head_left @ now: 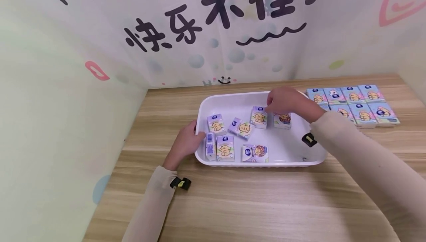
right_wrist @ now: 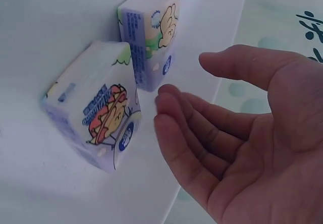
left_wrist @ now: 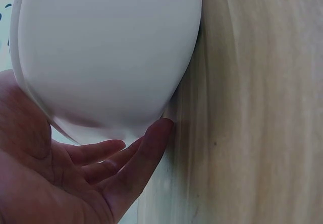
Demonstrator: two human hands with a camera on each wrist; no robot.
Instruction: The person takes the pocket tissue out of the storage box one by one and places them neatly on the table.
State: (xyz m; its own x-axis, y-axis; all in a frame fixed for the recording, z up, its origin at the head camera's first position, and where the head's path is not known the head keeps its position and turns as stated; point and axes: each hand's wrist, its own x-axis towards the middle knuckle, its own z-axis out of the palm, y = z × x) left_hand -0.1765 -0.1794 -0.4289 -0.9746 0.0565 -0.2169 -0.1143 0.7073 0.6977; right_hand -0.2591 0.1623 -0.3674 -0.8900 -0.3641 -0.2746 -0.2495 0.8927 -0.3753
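A white plastic tray (head_left: 293, 154) lies on the wooden table with several small purple tissue packs in it. My left hand (head_left: 187, 140) holds the tray's left end, thumb over the rim; in the left wrist view its fingers curl beneath the tray wall (left_wrist: 111, 47). Over the tray's back right part, my right hand (head_left: 283, 99) is empty, its thumb apart from its bent fingers. Nearest to it are a pack with a red cartoon figure (right_wrist: 93, 103) and a pack with a yellow puppy (right_wrist: 151, 37). It touches neither in the right wrist view.
Blue tissue packs (head_left: 362, 114) lie in two rows on the table (head_left: 233, 201), right of the tray. A printed cloth (head_left: 213, 61) hangs behind the table, and a pale wall (head_left: 50, 123) stands on the left.
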